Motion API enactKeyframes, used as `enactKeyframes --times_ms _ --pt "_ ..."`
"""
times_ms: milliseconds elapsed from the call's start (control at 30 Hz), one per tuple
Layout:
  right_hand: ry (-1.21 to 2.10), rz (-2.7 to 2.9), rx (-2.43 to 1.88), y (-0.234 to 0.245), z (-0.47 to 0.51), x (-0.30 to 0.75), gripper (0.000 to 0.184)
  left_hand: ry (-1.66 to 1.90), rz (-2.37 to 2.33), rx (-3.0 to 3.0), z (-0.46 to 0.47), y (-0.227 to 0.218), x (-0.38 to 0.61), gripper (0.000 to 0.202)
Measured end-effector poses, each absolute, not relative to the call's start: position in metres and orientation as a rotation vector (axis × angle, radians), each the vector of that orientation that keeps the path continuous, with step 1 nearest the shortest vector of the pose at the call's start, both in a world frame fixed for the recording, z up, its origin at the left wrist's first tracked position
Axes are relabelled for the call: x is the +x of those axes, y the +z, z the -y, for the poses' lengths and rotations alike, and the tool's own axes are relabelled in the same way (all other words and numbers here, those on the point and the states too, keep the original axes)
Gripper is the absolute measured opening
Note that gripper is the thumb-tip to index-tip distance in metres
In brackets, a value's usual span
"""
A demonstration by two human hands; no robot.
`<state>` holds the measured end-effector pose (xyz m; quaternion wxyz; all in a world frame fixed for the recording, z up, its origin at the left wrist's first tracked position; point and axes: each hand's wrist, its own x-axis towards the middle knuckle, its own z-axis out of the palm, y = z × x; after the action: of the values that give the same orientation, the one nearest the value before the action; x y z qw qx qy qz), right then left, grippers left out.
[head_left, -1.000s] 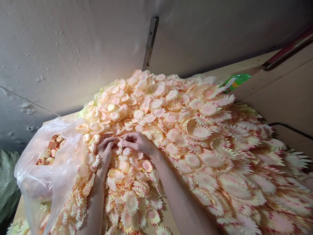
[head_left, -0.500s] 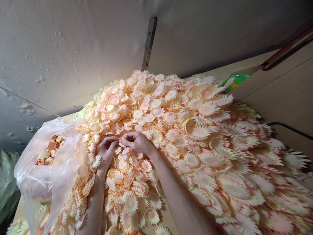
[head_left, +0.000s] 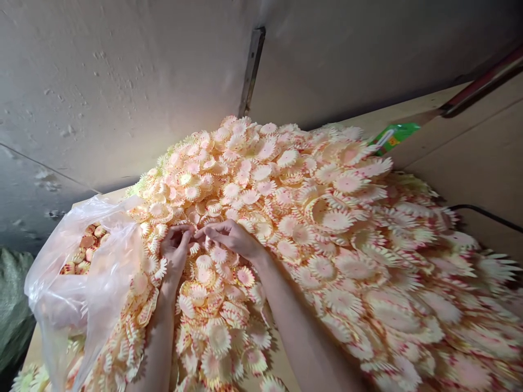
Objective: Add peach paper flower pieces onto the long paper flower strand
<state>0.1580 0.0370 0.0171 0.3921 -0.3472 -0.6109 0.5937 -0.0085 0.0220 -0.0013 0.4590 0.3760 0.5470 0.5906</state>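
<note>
Frame centre-left | our bare left hand (head_left: 175, 249), right hand (head_left: 232, 239): fingers curled, grasp we cannot tell | pink-cream fringed round discs (head_left: 261, 173) around

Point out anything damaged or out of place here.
The wall behind looks damaged: its left part is blistered and bumpy. A bright green packet stands out beside the pale flower-shaped pieces, toward the back right.

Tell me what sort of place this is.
Probably a small workshop or home work corner: a big heap of pale, petal-edged pieces covers much of a table by a blistered wall, and a translucent plastic bag shows small rounded pieces inside.
</note>
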Motion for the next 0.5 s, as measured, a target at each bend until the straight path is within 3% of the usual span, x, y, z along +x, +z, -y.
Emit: enactKeyframes --times_ms 100,300,500 --pt "1.498 1.484 -0.931 0.013 -0.038 0.156 0.064 1.455 -1.355 0.967 -0.02 0.001 -0.007 0.029" --pt "1.587 1.498 -0.847 0.009 -0.038 0.155 0.032 1.44 -1.264 1.012 -0.016 0.006 -0.008 0.036" --pt "1.577 1.383 -0.821 0.003 -0.041 0.153 0.03 1.385 -1.18 1.022 -0.012 0.008 -0.011 0.035"
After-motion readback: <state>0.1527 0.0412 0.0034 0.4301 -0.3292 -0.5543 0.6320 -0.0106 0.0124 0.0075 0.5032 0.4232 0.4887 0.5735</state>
